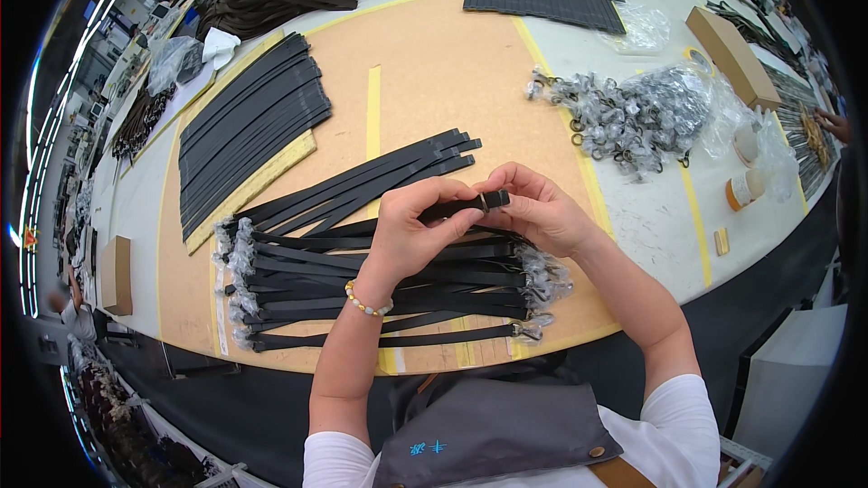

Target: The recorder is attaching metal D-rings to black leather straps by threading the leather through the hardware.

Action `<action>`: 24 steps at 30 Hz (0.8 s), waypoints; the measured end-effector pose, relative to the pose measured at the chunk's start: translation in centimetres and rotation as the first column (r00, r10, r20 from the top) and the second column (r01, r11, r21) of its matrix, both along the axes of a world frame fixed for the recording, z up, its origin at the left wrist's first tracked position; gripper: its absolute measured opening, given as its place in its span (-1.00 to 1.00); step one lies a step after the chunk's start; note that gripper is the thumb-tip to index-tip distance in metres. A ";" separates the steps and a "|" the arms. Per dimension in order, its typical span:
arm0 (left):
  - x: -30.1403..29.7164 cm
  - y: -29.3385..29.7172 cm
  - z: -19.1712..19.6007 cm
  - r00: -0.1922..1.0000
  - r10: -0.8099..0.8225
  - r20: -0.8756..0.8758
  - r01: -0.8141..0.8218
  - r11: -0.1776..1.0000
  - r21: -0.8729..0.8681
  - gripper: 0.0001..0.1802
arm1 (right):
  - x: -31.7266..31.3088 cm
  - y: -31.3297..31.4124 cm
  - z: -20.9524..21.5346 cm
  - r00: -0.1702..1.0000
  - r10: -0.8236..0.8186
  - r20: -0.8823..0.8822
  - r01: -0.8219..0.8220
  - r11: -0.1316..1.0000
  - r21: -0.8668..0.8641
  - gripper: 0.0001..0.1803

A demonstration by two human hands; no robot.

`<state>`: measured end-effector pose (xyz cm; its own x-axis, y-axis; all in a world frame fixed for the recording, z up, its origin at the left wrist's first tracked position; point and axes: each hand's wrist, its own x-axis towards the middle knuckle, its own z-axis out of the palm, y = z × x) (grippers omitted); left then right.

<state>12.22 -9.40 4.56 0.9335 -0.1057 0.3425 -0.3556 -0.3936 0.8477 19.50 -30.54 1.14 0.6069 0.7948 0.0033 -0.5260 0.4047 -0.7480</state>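
Cork board [434, 63], both hands [479, 212] around black strap [461, 208] mid-board.

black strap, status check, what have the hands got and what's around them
Left hand and right hand both shut on one black strap by its end. Held above stack of finished straps. Bagged metal clips off right, nothing blocking.

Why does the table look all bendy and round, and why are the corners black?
In the head view, the fisheye lens bends the table edge toward the rim and leaves the corners black; the light is even and soft, so the left hand, right hand and black strap look sharp in the middle, while things by the rim look squeezed and small.
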 end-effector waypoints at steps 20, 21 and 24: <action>-1.1 -1.3 1.1 0.999 -0.038 -0.031 0.042 0.991 0.124 -0.82 | -0.7 -0.4 0.5 0.970 0.111 0.218 -0.035 0.946 -0.323 -0.83; -1.0 -1.3 0.9 0.998 -0.044 -0.042 0.049 0.990 0.136 -0.81 | -0.7 -0.3 0.5 0.970 0.107 0.219 -0.027 0.940 -0.341 -0.83; -1.0 -1.1 0.8 0.997 -0.034 -0.072 0.043 0.990 0.135 -0.76 | -0.4 -0.5 0.8 0.973 0.127 0.193 -0.047 0.926 -0.375 -0.82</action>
<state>11.18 -10.54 5.35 0.9490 -0.1830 0.2568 -0.3146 -0.4941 0.8105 19.06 -31.01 1.94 0.5527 0.8142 -0.1780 -0.3614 0.0417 -0.9315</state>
